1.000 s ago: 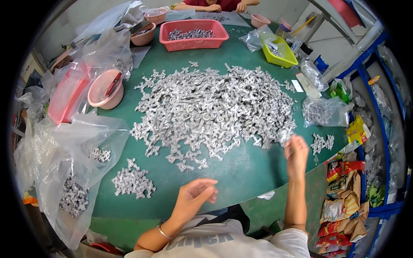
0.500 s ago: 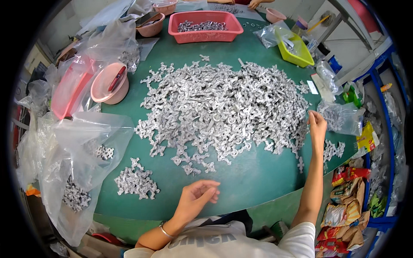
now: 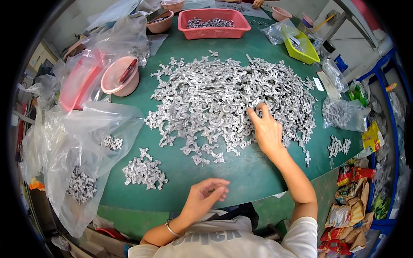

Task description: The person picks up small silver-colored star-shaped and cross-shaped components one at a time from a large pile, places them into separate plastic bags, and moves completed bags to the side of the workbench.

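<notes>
A wide heap of small silver-grey metal castings [image 3: 202, 99], many cross-shaped with rounded lobes, is spread over the green table [image 3: 185, 178]. My right hand [image 3: 269, 131] reaches over the front right part of this heap, thumb and fingertips apart at the castings; nothing shows between them. Nearer my body, my left hand [image 3: 208, 195] hovers in front of the heap, its fingers loosely bent and the thumb apart, holding nothing visible. To its left lies a smaller pile of castings [image 3: 145, 172]. Another small group of castings [image 3: 339, 146] sits near the table's right edge.
Clear plastic bags [image 3: 114, 122] with castings cover the left side, beside a pink bowl [image 3: 122, 86] holding a red-handled tool. At the back stand a pink basket [image 3: 215, 33] of metal rings and a yellow-green basket [image 3: 307, 56]. Another person's hand [image 3: 258, 3] shows at the far edge.
My right hand has moved left from the heap's right edge to its front right part, fingers now spread. My left hand stays near the table's front. The whole view has shifted slightly.
</notes>
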`<state>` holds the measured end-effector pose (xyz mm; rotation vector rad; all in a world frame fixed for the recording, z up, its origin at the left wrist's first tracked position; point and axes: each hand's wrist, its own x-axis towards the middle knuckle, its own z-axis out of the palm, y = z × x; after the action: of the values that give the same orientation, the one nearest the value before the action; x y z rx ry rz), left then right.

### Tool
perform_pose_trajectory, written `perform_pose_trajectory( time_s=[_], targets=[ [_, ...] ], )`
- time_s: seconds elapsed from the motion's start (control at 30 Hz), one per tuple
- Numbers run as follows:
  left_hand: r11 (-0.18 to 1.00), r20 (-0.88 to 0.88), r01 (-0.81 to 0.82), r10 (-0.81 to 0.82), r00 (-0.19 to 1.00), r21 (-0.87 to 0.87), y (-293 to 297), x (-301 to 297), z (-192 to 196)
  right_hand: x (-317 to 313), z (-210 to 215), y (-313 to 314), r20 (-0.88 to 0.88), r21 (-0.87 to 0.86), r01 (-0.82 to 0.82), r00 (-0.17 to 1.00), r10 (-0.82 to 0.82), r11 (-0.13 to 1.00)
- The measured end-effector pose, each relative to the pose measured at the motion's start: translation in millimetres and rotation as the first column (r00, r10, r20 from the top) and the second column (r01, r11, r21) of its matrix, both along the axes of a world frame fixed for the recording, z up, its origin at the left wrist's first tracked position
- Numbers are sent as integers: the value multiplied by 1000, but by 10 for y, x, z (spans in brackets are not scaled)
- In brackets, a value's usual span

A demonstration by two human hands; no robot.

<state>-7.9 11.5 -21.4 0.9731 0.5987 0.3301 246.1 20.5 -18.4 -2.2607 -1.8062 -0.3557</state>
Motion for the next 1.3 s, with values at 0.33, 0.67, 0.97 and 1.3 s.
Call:
perform_pose_trajectory(
  time_s=[0.33, 0.67, 0.97, 1.3],
  targets=[
    [997, 75, -53, 49, 996, 55, -29, -75, 37, -147, 138, -284, -304, 208, -38, 947, 102, 977],
    [924, 171, -188, 137, 976, 332, 51, 64, 219, -815, 274, -903, -965, -2, -114, 261, 28, 994],
    [988, 165, -130, 114, 980, 84, 42, 13, 272, -838, 410, -1040, -999, -6, -138, 35, -1, 990],
    [998, 132, -48, 44, 990, 29, 45, 2, 304, -848, 361, -1079, -952, -38, -140, -296, -79, 989]
  ],
)
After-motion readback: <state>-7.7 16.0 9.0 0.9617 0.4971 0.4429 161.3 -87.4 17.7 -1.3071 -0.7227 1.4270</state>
